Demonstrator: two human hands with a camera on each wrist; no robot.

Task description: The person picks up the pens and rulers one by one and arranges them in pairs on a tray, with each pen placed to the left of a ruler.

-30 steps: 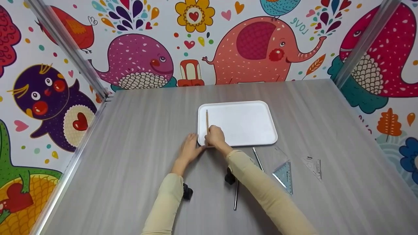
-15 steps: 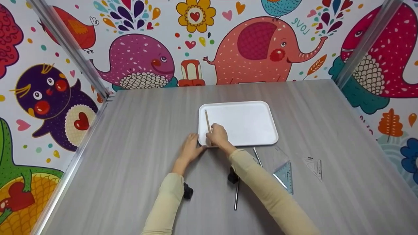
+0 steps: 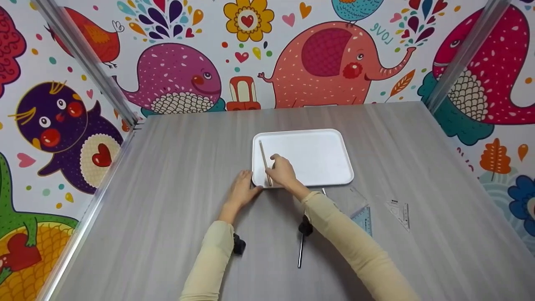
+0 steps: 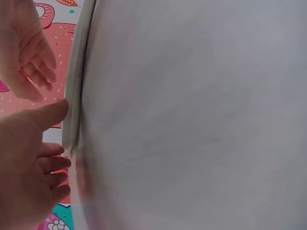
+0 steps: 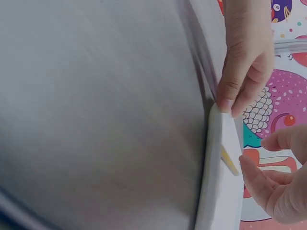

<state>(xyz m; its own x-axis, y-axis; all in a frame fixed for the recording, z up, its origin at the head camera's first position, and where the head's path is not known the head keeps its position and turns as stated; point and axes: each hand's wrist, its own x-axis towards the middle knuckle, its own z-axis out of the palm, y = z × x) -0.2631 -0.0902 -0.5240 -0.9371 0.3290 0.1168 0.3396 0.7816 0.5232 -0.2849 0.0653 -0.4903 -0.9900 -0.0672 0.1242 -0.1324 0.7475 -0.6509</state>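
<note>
A thin tan stick, pencil-like (image 3: 265, 163), lies on the left side of a white tray (image 3: 317, 154), slanting from its back toward the front rim. Right beside it is my right hand (image 3: 282, 170), over the tray. In the right wrist view, this hand's thumb and finger stand apart with nothing between them, near the yellow end of the stick. My left hand (image 3: 242, 189) rests at the tray's near left corner. Its fingers lie along the left side and its thumb touches the front rim (image 4: 72, 110), as the left wrist view shows.
Right of the tray's front edge lie a blue set square (image 3: 364, 219) and two clear ones, one clear set square (image 3: 401, 214) farther right. A silver rod (image 3: 300, 253) lies on the grey table (image 3: 175, 167) by the right forearm. Patterned walls stand behind and at the sides.
My right hand has let go of the stick and drawn back to the right. The stick now lies tilted on the tray. The left hand has stayed at the corner.
</note>
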